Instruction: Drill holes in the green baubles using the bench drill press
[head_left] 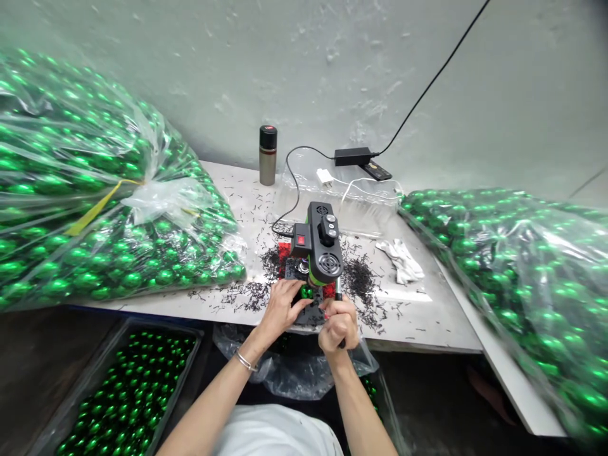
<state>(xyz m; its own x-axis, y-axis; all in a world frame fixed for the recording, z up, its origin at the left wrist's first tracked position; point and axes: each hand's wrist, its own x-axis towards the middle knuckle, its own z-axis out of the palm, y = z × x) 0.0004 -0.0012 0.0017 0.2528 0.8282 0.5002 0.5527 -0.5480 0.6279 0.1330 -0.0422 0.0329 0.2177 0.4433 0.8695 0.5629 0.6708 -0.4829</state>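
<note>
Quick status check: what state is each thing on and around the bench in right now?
Left hand: fingers on a green ball under the machine.
Right hand: closed around the machine's lever.
Machine: cabled, upright on the table.
Flask: upright, capped.
Left bag: tied shut, full.
Bin: open, holding green balls.

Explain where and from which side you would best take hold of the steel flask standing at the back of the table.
Take the steel flask around its straight middle body, coming from the front or its left. It stands upright and apart, a plain cylinder, so a sideways wrap should hold. Its right side is less free: a black cable loops close by. The dark cap looks narrower and may be a poorer grip.
</note>
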